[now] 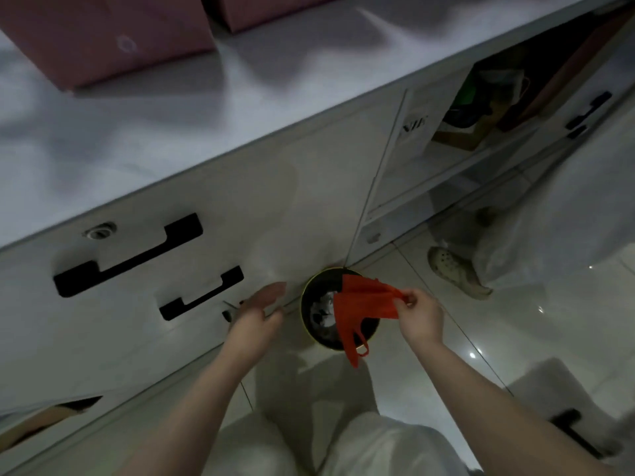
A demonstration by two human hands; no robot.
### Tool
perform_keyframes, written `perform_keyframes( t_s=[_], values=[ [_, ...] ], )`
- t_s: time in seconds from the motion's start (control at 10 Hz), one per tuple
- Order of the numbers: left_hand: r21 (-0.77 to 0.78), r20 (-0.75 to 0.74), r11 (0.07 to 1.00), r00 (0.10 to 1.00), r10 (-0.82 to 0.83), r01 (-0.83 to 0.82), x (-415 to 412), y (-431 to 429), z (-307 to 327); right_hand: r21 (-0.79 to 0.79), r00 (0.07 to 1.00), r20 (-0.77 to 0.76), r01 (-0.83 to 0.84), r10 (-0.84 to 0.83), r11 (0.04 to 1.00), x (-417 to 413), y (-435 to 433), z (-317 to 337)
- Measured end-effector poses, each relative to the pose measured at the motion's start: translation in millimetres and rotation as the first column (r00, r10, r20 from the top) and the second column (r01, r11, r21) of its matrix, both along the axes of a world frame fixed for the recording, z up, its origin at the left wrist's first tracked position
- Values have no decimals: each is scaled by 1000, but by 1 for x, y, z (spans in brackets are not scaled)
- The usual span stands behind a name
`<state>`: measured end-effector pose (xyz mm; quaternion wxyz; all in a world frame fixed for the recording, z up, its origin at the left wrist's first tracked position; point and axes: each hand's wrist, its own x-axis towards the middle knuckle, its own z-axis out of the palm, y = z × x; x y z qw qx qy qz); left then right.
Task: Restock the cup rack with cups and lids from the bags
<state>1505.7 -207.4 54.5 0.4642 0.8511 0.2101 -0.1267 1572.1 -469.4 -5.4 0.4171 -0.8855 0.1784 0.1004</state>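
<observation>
Your right hand (417,312) pinches an empty-looking red bag (364,307) over the bin (338,309) — probably to drop it in — while your left hand (256,312) hangs open beside the bin; no cups or lids in sight.

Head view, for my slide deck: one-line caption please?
Right hand holds an empty red bag over a round bin; left hand open beside it.
</observation>
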Motion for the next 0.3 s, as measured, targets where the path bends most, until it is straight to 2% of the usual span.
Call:
perform_keyframes(
  t_s=[0.2, 0.3],
  values=[
    [-55, -28, 999, 1000, -4, 2, 7, 8, -27, 34, 982, -126, -135, 139, 990, 12, 19, -34],
    [21, -58, 999, 998, -40, 41, 8, 9, -18, 46, 976, -130, -168, 172, 985, 6, 26, -24]
  ],
)
